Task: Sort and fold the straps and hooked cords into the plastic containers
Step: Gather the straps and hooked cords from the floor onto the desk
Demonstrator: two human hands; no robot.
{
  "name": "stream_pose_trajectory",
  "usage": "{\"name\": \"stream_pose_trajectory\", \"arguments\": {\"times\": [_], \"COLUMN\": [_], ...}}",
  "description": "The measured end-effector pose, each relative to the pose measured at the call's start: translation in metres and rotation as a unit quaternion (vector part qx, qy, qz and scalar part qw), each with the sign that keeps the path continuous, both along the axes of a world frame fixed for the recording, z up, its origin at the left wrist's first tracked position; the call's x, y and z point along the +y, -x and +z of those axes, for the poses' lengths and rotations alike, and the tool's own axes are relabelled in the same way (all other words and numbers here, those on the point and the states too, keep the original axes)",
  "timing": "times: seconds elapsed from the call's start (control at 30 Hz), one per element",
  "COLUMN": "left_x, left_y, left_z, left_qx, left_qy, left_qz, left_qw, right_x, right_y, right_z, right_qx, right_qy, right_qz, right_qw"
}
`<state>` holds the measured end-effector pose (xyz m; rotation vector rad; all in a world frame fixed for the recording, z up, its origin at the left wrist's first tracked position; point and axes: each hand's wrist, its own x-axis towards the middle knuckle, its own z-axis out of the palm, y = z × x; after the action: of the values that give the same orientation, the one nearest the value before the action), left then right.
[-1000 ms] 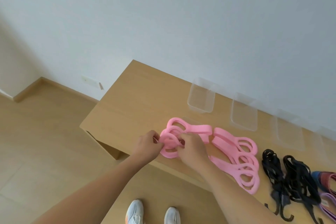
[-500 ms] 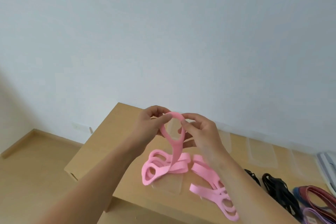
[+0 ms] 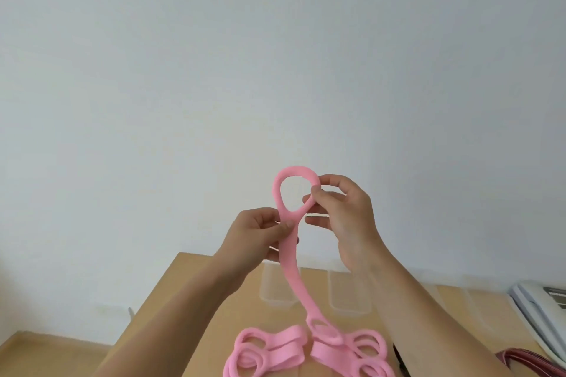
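Pink strap (image 3: 289,257) hung nearly upright from my two hands, its long axis running down toward the tabletop (image 3: 190,303), top loop held high against the wall. My right hand (image 3: 343,217) pinched the loop's right side; my left hand (image 3: 257,232) pinched the neck just below it, so both grips sat at the upper end. Its lower loop dangled just above the pink pile (image 3: 275,349), possibly touching. The clear containers (image 3: 346,291) lay beyond and below; folding, I judged, meant gathering that low end upward.
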<state>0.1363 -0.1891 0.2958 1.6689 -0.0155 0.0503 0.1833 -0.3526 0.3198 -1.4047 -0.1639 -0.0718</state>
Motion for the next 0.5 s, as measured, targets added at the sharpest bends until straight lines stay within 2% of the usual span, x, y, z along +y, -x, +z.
{"name": "stream_pose_trajectory", "arguments": {"times": [0.13, 0.27, 0.5], "left_x": [-0.015, -0.03, -0.033], "left_y": [-0.002, -0.003, 0.003], "left_z": [0.011, 0.015, 0.03], "left_qx": [-0.002, 0.011, 0.058], "left_qy": [0.016, 0.054, 0.128], "left_qz": [0.014, 0.026, -0.012], "left_qw": [1.0, 0.998, 0.99], "right_x": [-0.016, -0.026, -0.038], "right_y": [0.005, 0.008, 0.017], "right_z": [0.008, 0.012, 0.009], "right_qx": [-0.085, -0.13, -0.209], "right_qy": [0.04, 0.07, 0.087], "right_qz": [-0.011, -0.031, -0.076], "right_qw": [0.996, 0.989, 0.971]}}
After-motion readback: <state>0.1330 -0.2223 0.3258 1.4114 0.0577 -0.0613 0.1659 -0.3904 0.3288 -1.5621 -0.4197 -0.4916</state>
